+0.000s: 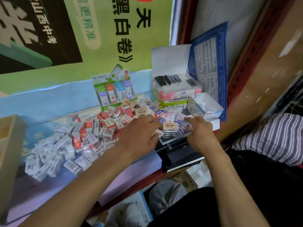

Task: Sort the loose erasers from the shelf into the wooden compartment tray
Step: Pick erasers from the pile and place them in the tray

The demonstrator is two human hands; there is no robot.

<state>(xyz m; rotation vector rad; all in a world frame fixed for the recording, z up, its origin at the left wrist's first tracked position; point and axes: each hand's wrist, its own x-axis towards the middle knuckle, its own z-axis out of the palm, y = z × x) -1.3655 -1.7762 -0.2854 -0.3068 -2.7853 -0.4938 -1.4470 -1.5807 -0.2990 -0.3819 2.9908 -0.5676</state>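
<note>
1. Tan rectangular wrapped eraser [170, 126] near the shelf's right front edge, atop the loose pile, long axis running left-right.
2. Pinched between left hand [142, 133] and right hand [200, 132], fingertips on opposite ends.
3. Pale wooden compartment tray [9, 145] far off at the shelf's left edge; left hand nearer.

A big green poster [65, 46] with black and white writing covers the wall in front of me. To my right stands a dark red metal post [246, 51] beside a brown board [270, 87]. Soft light falls evenly.
</note>
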